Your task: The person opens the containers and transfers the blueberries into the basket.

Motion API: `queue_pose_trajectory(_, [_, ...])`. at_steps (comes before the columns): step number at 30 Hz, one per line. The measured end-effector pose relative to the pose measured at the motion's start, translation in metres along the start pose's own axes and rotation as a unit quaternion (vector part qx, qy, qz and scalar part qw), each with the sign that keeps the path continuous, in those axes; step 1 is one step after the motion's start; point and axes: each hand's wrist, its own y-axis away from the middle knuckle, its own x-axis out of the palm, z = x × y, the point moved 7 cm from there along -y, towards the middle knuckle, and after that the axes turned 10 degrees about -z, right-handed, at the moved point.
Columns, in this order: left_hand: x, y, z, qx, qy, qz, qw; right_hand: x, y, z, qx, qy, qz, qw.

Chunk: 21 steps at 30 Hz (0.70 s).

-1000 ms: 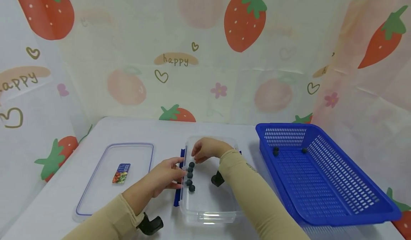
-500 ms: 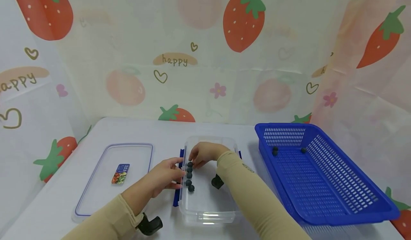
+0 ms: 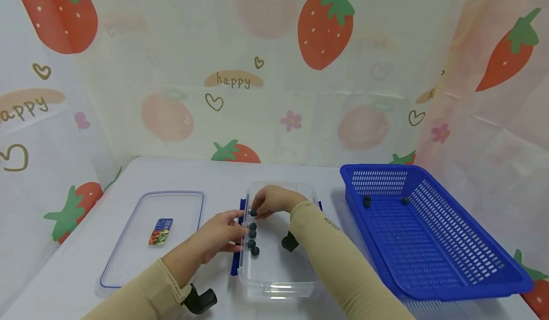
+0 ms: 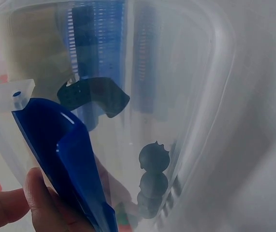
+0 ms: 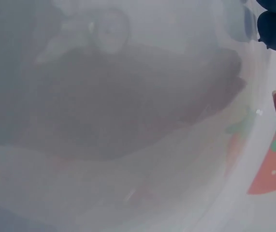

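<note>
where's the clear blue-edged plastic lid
On the head view's left, the lid lies on the white table, left of the clear plastic box.

Eight round dark berries (image 3: pixel 255 251)
Five are at one clear box (image 3: pixel 283 270), lower middle; three are in one blue basket (image 3: pixel 429 244), lower right. Lower left has one lid (image 3: pixel 137 258) with one sticker (image 3: pixel 160 232). Two hands: one left hand (image 3: pixel 219 234), one right hand (image 3: pixel 276 200).
</note>
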Motion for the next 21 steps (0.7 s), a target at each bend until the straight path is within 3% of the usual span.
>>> queue_pose_trajectory(13, [-0.001, 0.001, 0.0, 0.002, -0.004, -0.001, 1.0, -0.002, -0.001, 0.004, -0.025, -0.041, 0.016, 0.9987])
queue_pose_trajectory(21, [-0.001, -0.002, 0.001, -0.004, -0.009, 0.001, 0.9999, -0.017, 0.0, 0.006, -0.046, -0.109, 0.012, 0.9929])
